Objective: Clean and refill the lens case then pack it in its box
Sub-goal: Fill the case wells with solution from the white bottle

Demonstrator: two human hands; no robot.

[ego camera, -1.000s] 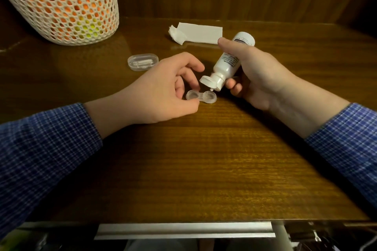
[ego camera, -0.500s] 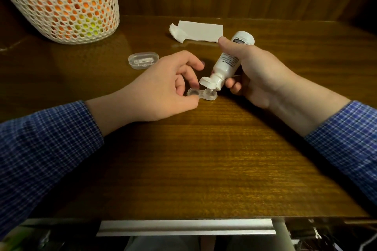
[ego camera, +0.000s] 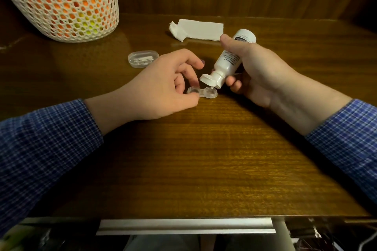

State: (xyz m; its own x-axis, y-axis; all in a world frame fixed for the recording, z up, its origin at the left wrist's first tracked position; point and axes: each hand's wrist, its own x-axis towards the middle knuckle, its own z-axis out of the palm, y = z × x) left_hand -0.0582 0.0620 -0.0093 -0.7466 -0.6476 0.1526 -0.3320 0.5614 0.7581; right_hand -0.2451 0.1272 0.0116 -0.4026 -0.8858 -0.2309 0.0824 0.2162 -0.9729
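Note:
A clear two-well lens case (ego camera: 205,93) lies uncapped on the wooden table (ego camera: 204,159). My left hand (ego camera: 163,87) pinches its left well between thumb and fingers. My right hand (ego camera: 255,69) grips a white solution bottle (ego camera: 229,61), tilted nozzle-down with its flip cap open. The nozzle tip sits just over the right well. A clear oval plastic box (ego camera: 143,58) lies behind my left hand, with something white inside.
A folded white tissue (ego camera: 199,29) lies at the back of the table. A tall white mesh container (ego camera: 61,0) with orange and yellow contents stands at the back left. The table's front edge runs above a metal rail (ego camera: 185,226).
The bottle's nozzle has come down a little closer to the right well. My left hand keeps its pinch on the case.

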